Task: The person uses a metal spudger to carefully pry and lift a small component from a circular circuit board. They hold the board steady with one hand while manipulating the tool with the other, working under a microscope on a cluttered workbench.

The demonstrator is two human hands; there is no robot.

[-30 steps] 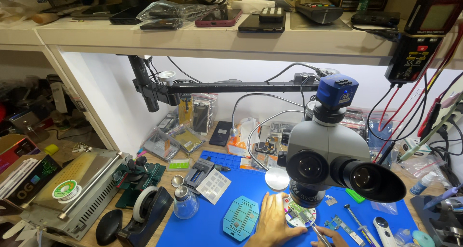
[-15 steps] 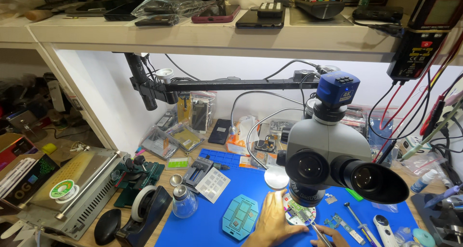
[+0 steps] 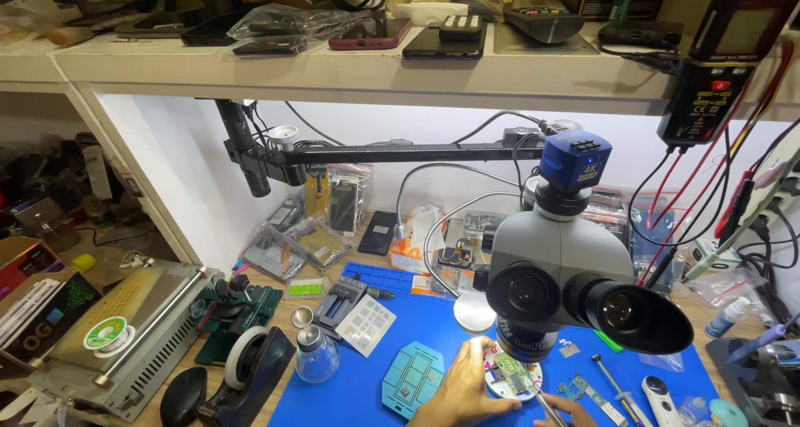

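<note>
Two bare hands are seen under the grey stereo microscope [image 3: 575, 277] on the blue mat-covered worktop [image 3: 417, 298]. The small green circuit board [image 3: 510, 375] on its round white holder is steadied by the left hand [image 3: 460, 387], fingers pressed against it; thin metal tweezers [image 3: 548, 407] are pinched in the right hand [image 3: 575, 410].

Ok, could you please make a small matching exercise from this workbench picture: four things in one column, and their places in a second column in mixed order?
Things:
1. small circuit board
2. roll of tape
3. dark red phone
4. solder spool

Places:
A. on the upper shelf
B. on the grey machine at the left
C. under the microscope, at the left hand
D. in the black dispenser

Pairs: 1-C, 2-D, 3-A, 4-B
</note>
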